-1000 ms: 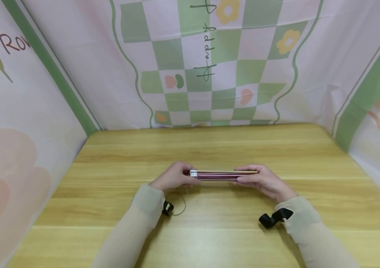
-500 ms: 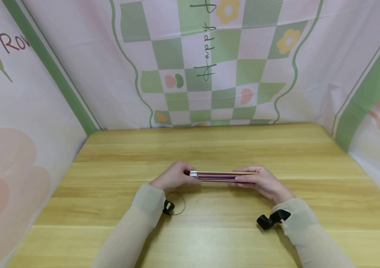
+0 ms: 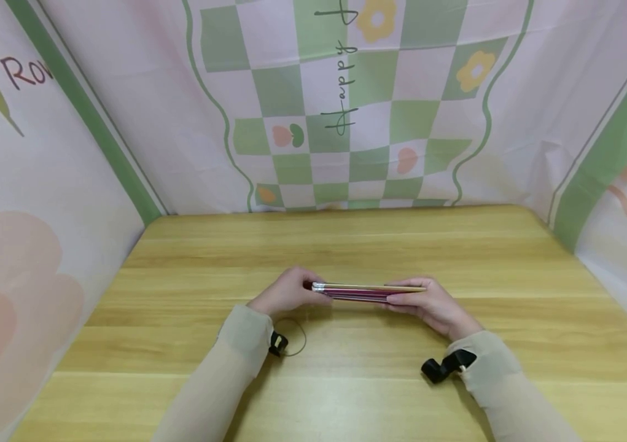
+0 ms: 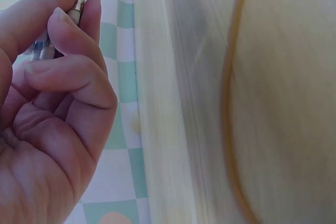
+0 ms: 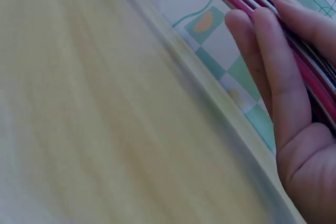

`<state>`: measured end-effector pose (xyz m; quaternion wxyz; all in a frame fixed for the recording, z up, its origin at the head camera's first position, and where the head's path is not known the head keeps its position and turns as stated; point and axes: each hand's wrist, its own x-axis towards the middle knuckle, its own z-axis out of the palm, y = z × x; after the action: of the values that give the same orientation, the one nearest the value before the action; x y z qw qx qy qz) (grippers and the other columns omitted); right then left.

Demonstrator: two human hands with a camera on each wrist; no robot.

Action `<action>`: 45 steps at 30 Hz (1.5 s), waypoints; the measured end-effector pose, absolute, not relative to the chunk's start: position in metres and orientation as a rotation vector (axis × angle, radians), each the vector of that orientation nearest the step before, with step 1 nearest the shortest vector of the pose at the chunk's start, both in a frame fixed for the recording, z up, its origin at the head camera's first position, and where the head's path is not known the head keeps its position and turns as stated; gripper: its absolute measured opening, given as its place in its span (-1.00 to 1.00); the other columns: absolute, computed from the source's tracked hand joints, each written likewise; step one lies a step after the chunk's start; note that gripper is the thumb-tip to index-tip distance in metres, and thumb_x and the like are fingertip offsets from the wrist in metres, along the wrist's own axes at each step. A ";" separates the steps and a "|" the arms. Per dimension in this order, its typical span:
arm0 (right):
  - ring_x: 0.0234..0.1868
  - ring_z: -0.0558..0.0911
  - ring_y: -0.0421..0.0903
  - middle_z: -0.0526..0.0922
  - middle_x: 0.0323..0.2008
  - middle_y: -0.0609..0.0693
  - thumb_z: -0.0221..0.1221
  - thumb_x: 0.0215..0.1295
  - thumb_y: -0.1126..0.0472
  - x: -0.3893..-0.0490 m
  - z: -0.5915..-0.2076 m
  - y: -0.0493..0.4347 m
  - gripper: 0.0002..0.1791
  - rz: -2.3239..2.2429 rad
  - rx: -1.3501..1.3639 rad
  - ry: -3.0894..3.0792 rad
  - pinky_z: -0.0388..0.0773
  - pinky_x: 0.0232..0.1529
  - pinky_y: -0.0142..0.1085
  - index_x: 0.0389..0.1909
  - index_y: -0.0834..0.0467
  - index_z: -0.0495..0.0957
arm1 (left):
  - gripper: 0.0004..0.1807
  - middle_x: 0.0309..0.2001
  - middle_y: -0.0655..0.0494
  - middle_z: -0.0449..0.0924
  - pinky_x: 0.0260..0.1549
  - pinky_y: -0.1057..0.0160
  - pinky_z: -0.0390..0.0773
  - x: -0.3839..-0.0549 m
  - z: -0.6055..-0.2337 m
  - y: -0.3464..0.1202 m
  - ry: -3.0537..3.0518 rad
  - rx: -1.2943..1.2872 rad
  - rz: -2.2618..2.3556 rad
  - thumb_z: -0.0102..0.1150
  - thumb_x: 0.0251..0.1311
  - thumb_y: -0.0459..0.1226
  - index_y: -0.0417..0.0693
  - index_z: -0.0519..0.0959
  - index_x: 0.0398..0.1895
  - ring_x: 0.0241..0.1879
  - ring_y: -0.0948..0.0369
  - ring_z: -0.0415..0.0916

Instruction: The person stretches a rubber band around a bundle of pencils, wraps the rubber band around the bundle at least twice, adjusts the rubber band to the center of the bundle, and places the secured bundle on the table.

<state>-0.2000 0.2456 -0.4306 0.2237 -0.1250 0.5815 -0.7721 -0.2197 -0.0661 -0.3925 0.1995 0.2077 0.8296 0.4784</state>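
A bundle of several pencils [image 3: 357,292], dark red and striped with one golden, is held level above the table between both hands. My left hand [image 3: 288,291] pinches the silver-ferruled end; in the left wrist view, this hand's fingers [image 4: 79,77] are curled around the pencil ends. My right hand [image 3: 435,304] grips the other end, thumb on the near side and fingers behind. In the right wrist view the pencils [image 5: 310,72] pass between thumb and fingers. The far tips are partly hidden by the right hand.
A thin brownish loop [image 3: 305,336] shows beside the left wrist; whether it hangs or lies on the wooden table [image 3: 346,245] I cannot tell. Black wrist mounts [image 3: 448,366] sit at the cuffs. A printed curtain [image 3: 368,123] stands behind the table's back edge.
My right hand has shifted slightly left and toward me, and the pencils' right end has tilted a little nearer. The left hand stays nearly still.
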 end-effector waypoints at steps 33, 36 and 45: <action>-0.04 0.73 -0.09 0.74 -0.05 -0.01 0.04 0.39 0.52 -0.199 -0.441 0.247 -0.65 -2.184 -0.338 1.417 0.63 0.03 -0.35 -0.13 0.12 0.74 | -0.67 -0.26 0.13 0.64 -0.16 0.28 0.57 -0.218 -0.386 -0.084 2.387 0.562 1.122 0.46 0.07 -0.19 -0.13 0.62 -0.14 -0.25 0.25 0.54; -0.04 0.73 -0.09 0.74 -0.04 0.00 0.03 0.39 0.52 -0.200 -0.441 0.248 -0.65 -2.194 -0.339 1.394 0.62 0.02 -0.36 -0.12 0.13 0.74 | -0.70 -0.26 0.12 0.63 -0.14 0.28 0.56 -0.217 -0.384 -0.089 2.416 0.559 1.069 0.46 0.07 -0.22 -0.15 0.62 -0.17 -0.25 0.24 0.54; -0.04 0.73 -0.09 0.74 -0.05 0.02 0.04 0.40 0.51 -0.199 -0.440 0.248 -0.67 -2.230 -0.358 1.346 0.63 0.03 -0.36 -0.11 0.16 0.73 | -0.77 -0.35 0.16 0.63 -0.17 0.27 0.52 -0.211 -0.386 -0.105 2.411 0.516 0.912 0.52 -0.01 -0.24 -0.03 0.65 -0.32 -0.31 0.23 0.52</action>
<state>-0.1990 0.2481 -0.4403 0.2533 -0.1317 0.4954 -0.8204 -0.2106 -0.1049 -0.3857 0.2536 0.1898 0.8872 0.3355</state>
